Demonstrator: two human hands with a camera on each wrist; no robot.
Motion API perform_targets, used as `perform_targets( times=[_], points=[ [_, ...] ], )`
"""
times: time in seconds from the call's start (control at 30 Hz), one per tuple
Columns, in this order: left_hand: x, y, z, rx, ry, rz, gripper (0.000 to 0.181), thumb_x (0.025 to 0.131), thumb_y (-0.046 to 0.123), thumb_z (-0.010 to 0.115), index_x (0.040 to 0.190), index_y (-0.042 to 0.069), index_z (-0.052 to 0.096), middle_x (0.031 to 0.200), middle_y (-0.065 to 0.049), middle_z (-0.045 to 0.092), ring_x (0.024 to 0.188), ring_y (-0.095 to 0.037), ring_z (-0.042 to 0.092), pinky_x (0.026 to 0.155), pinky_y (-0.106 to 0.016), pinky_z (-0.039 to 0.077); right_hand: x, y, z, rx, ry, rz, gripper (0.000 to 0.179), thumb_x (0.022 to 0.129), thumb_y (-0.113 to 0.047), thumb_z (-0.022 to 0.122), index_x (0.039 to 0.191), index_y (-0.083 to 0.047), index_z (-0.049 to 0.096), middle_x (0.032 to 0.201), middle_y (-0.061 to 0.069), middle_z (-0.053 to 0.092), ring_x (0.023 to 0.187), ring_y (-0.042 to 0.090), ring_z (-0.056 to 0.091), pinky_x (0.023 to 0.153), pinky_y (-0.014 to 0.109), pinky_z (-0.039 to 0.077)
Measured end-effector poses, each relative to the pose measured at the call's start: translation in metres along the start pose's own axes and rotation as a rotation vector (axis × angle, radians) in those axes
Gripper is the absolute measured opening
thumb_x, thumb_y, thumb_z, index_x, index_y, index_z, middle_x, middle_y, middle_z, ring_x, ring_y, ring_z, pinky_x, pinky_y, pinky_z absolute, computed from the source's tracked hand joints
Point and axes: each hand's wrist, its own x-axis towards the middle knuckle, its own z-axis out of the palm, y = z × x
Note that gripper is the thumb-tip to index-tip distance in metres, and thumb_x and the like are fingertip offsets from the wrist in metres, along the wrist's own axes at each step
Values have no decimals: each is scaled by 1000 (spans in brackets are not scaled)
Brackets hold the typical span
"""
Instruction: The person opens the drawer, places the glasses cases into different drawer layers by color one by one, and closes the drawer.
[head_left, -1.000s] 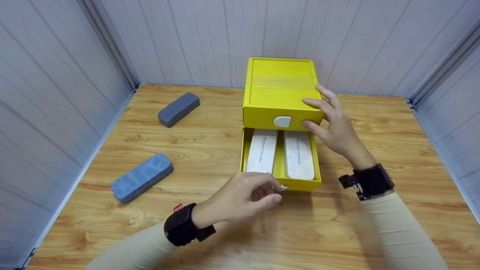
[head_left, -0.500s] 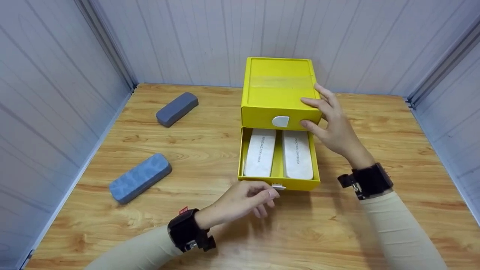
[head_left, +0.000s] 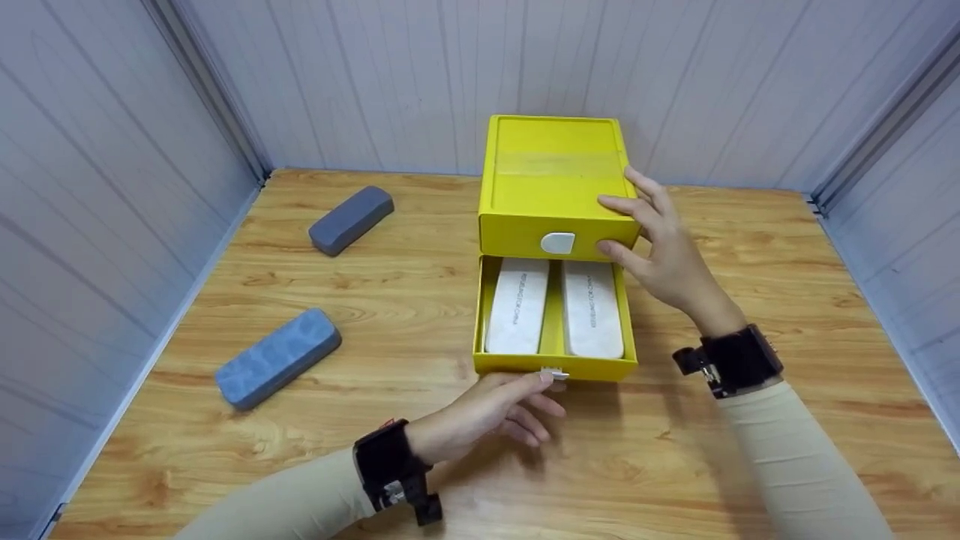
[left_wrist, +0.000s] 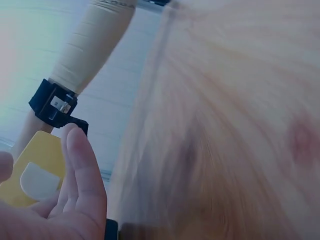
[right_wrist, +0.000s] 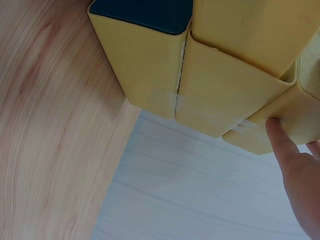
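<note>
A stacked yellow drawer box (head_left: 559,165) stands at the back. One yellow drawer (head_left: 555,365) below its top tier is pulled out and holds two white oblong cases, a left case (head_left: 517,307) and a right case (head_left: 592,311), both with printed lettering. My left hand (head_left: 499,409) is at the drawer's front, its thumb by the white pull tab (left_wrist: 39,181) and its fingers extended below. With fingers spread over the top and side and the thumb on the front, my right hand (head_left: 664,251) grips the top tier's right front corner.
Two more cases lie on the wooden table (head_left: 420,300) to the left: a dark grey case (head_left: 351,220) and a blue patterned case (head_left: 277,358). In the right wrist view, a lower tier with a dark blue front (right_wrist: 145,12) shows. Panel walls (head_left: 375,82) enclose the table.
My left hand has turned over at the drawer's front, from palm down to fingers extended beneath the tab. The right hand keeps its hold and the drawer stays pulled out.
</note>
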Motion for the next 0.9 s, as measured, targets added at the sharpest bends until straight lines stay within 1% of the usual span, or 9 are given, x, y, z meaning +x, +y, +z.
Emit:
perform_targets(
  times=[0.2, 0.33, 0.37, 0.47, 0.57, 0.63, 0.7, 0.9],
  points=[
    [2, -1, 3, -203, 8, -61, 56, 106, 48, 58, 143, 6, 63, 127, -13, 75, 76, -9, 69, 74, -23, 58, 0, -2, 0, 22, -3, 14, 53, 99, -13, 76, 149, -10, 61, 174, 9, 23, 140, 24, 48, 98, 16, 47],
    [4, -5, 4, -290, 11, -61, 53, 106, 45, 60, 141, 5, 64, 126, -13, 76, 75, -8, 68, 75, -22, 58, 0, -1, 1, 11, 3, 3, 53, 99, -13, 76, 149, -10, 61, 174, 10, 23, 139, 24, 50, 97, 16, 47],
    [4, -6, 4, -303, 17, -61, 52, 106, 45, 61, 139, 5, 65, 125, -12, 76, 74, -8, 68, 75, -22, 58, 0, 0, 1, 6, 5, -1, 53, 99, -13, 76, 150, -10, 61, 174, 10, 24, 142, 25, 48, 98, 16, 47],
    [5, -8, 6, -318, 37, -58, 50, 105, 44, 63, 138, 6, 66, 122, -11, 77, 73, -6, 67, 75, -22, 57, -1, 1, 2, 1, 8, -7, 53, 99, -13, 76, 150, -10, 60, 174, 11, 23, 147, 28, 45, 99, 16, 47],
    [7, -10, 6, -310, 51, -48, 49, 105, 44, 64, 137, 6, 68, 120, -10, 78, 72, -6, 66, 74, -21, 56, -1, 2, 2, -1, 9, -5, 54, 98, -12, 77, 149, -10, 60, 174, 11, 23, 147, 28, 45, 99, 15, 47],
    [9, -12, 6, -294, 59, -35, 49, 105, 44, 64, 136, 7, 69, 120, -10, 78, 72, -6, 66, 73, -21, 56, -1, 1, 2, 3, 10, -4, 53, 98, -12, 77, 149, -9, 61, 174, 11, 24, 140, 26, 50, 99, 16, 47],
    [10, -13, 6, -282, 67, -26, 49, 104, 45, 64, 135, 7, 70, 119, -10, 78, 72, -6, 66, 73, -21, 55, -1, 1, 2, 0, 12, -5, 53, 98, -12, 77, 149, -9, 61, 174, 12, 24, 138, 26, 51, 99, 16, 47],
    [13, -12, 7, -272, 87, -5, 48, 103, 46, 66, 131, 7, 72, 116, -10, 79, 70, -6, 65, 71, -21, 55, 0, 1, 1, -8, 16, -2, 52, 98, -12, 77, 147, -9, 62, 174, 11, 25, 139, 26, 47, 100, 16, 47]
  ],
)
